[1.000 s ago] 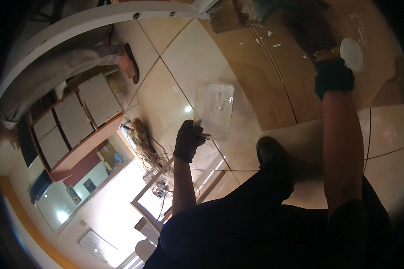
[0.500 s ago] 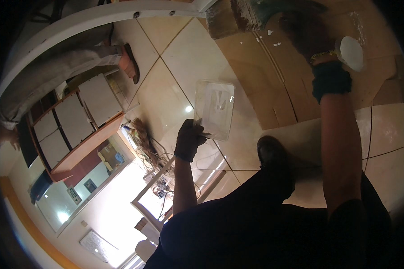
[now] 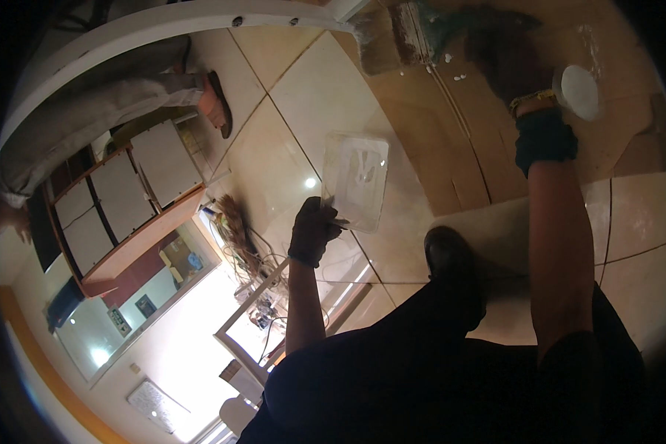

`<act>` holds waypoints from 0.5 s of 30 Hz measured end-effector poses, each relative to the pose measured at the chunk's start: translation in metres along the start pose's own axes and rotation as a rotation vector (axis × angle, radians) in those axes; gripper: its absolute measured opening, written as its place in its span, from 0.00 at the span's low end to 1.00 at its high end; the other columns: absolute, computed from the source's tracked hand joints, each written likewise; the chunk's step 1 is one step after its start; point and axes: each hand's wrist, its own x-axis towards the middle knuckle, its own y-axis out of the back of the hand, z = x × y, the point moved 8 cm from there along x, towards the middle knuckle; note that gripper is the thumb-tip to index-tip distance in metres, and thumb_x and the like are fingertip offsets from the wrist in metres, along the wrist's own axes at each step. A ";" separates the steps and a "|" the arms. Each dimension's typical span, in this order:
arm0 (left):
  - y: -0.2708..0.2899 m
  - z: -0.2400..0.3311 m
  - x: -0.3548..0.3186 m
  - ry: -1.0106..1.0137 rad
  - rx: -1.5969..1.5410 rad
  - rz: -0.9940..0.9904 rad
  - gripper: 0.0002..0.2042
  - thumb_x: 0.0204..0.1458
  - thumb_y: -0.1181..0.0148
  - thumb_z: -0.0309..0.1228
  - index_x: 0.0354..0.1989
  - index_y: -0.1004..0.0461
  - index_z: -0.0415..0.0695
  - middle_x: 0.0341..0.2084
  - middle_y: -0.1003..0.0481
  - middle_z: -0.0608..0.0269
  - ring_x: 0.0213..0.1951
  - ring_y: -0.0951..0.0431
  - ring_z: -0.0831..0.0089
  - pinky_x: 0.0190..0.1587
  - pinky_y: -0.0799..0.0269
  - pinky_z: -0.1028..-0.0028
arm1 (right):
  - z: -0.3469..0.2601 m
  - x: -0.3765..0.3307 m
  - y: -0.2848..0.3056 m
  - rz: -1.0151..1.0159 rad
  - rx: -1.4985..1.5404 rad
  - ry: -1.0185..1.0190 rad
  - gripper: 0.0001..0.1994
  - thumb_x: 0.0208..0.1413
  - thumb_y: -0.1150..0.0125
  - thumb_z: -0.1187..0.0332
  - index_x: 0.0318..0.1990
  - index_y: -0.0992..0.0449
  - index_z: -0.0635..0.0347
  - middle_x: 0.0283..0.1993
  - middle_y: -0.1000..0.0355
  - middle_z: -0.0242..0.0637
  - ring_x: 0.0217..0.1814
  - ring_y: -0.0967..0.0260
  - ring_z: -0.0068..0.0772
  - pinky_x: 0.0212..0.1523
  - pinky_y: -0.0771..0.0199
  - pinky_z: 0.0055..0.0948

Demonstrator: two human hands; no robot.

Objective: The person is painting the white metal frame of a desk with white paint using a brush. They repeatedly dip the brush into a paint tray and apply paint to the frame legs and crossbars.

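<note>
A view looking down from a person's head at a glossy cream tiled floor [image 3: 303, 89], seen through a strongly curved lens.

The left hand [image 3: 314, 228], in a dark glove, is closed around the lower left corner of a clear rectangular plastic tray [image 3: 357, 180], holding it above the floor. The tray extends up and to the right from that hand and is see-through, so the tiles show behind it, with a smear of pale material on its surface.

The right hand [image 3: 512, 68], also dark-gloved, reaches far forward, well apart from the left hand, and lies over a brown cardboard sheet [image 3: 451, 140] spread on the floor. Its fingers blend into shadow, so I cannot tell whether it is open or gripping anything. A yellow band and a dark cuff circle the wrist. Just to the right of this hand sits a round white lid-like disc [image 3: 579, 92]. Just to the left of it lies a worn block with teal and white smears [image 3: 407, 33].

Between the two forearms, nearer the body, a dark shoe [image 3: 451, 259] stands on the floor.

Far to the left of the left hand, another person's leg in grey trousers with a sandalled foot [image 3: 216, 103] rests beside a wooden cabinet with white panels [image 3: 126, 200].
</note>
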 end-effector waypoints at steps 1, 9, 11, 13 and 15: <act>-0.001 0.002 0.000 0.005 0.004 0.000 0.04 0.52 0.47 0.25 0.35 0.34 0.42 0.22 0.32 0.64 0.20 0.29 0.77 0.19 0.32 0.79 | 0.000 -0.001 0.006 0.064 -0.005 -0.016 0.12 0.55 0.45 0.56 0.32 0.26 0.55 0.17 0.38 0.26 0.15 0.42 0.18 0.13 0.42 0.19; 0.005 -0.004 0.005 -0.018 -0.036 0.002 0.05 0.50 0.46 0.25 0.34 0.34 0.42 0.22 0.32 0.65 0.20 0.29 0.77 0.19 0.32 0.79 | -0.024 -0.009 0.023 -0.019 -0.523 0.234 0.15 0.62 0.56 0.62 0.51 0.27 0.54 0.34 0.27 0.29 0.28 0.34 0.12 0.21 0.40 0.13; 0.004 -0.005 0.006 -0.028 -0.035 -0.011 0.05 0.50 0.45 0.25 0.34 0.34 0.42 0.22 0.32 0.65 0.20 0.29 0.77 0.19 0.32 0.79 | -0.044 -0.028 0.003 0.108 -0.480 0.260 0.13 0.59 0.51 0.58 0.41 0.26 0.56 0.24 0.32 0.29 0.20 0.38 0.16 0.17 0.40 0.17; 0.004 -0.004 0.005 -0.034 -0.026 -0.009 0.05 0.50 0.45 0.25 0.34 0.34 0.42 0.22 0.32 0.65 0.20 0.29 0.77 0.18 0.33 0.80 | -0.052 -0.033 -0.020 0.139 -0.512 0.293 0.14 0.58 0.48 0.55 0.36 0.26 0.57 0.19 0.35 0.29 0.16 0.40 0.18 0.15 0.40 0.19; 0.003 -0.002 0.004 -0.032 -0.034 -0.013 0.05 0.50 0.45 0.25 0.34 0.34 0.42 0.22 0.32 0.65 0.20 0.29 0.77 0.18 0.33 0.80 | -0.054 -0.027 -0.032 0.090 -0.608 0.345 0.15 0.58 0.49 0.55 0.36 0.26 0.57 0.20 0.34 0.29 0.16 0.39 0.18 0.15 0.40 0.19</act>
